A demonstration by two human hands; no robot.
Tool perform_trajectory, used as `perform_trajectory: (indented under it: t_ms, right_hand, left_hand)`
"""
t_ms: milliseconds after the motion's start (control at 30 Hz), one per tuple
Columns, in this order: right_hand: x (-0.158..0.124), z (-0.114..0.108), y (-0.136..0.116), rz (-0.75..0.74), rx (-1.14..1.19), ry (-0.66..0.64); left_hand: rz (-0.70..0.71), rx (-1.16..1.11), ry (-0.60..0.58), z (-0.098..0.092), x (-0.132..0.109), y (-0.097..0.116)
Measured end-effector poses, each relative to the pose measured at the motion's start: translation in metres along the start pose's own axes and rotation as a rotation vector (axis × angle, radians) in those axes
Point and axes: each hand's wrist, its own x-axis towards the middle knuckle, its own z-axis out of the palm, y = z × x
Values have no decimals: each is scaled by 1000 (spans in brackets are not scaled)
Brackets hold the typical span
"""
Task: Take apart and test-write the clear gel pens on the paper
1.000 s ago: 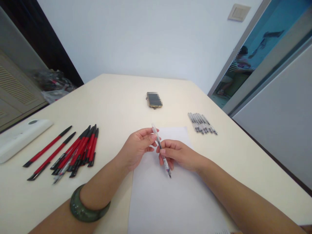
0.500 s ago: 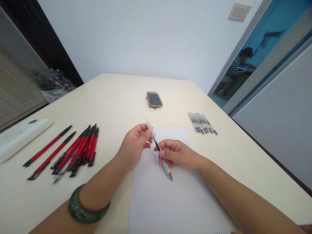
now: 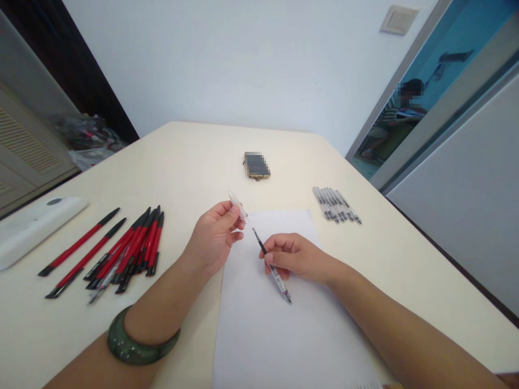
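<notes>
Between the thumb and fingers of my left hand (image 3: pixel 217 232) is a translucent pen cap (image 3: pixel 238 206), tilted up and to the left. My right hand (image 3: pixel 294 256) pinches a clear gel pen (image 3: pixel 280 285) with a dark grip. The bare tip of the pen points toward the cap, with a small gap between the two. Both hands are over a white sheet of paper (image 3: pixel 275 340) on the table. A dark green bangle (image 3: pixel 140 348) circles my left wrist.
Red-and-black pens (image 3: pixel 125 251) lie piled at left, beside a white elongated case (image 3: pixel 40 227). Several clear pens (image 3: pixel 336 205) lie in a row at right. A small dark blurred object (image 3: pixel 257 165) sits farther back. Through the doorway, a person (image 3: pixel 399 119) is seated.
My left hand has moved left and slightly up, taking the cap off the pen tip. My right hand has barely moved, and the pen tip is now exposed.
</notes>
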Motion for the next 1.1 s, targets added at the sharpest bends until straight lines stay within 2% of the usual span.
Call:
perform_trajectory:
  t_ms: [67, 133, 267, 400, 533, 767, 867, 1033, 1100]
  right_hand:
    - [1, -2, 1, -22, 24, 41]
    - [2, -5, 1, -55, 63, 113]
    - [6, -11, 2, -80, 153, 246]
    - [7, -14, 3, -71, 189, 264]
    - [7, -13, 4, -55, 179, 247]
    - [7, -13, 6, -55, 143, 236]
    - [7, -13, 6, -51, 137, 233]
    - [7, -13, 6, -44, 125, 230]
    - [6, -13, 6, -46, 117, 233]
  left_hand:
    - [-43, 129, 46, -2, 2, 1]
    - [-77, 374, 77, -6, 3, 1]
    - [28, 908, 119, -14, 4, -7]
    - [47, 1183, 87, -20, 4, -16]
    - [26, 1321, 51, -19, 3, -18]
    - [45, 1331, 68, -17, -1, -16]
    - [40, 1362, 40, -17, -1, -16]
    - [-35, 1543, -19, -14, -1, -13]
    - [-17, 1552, -20, -12, -1, -11]
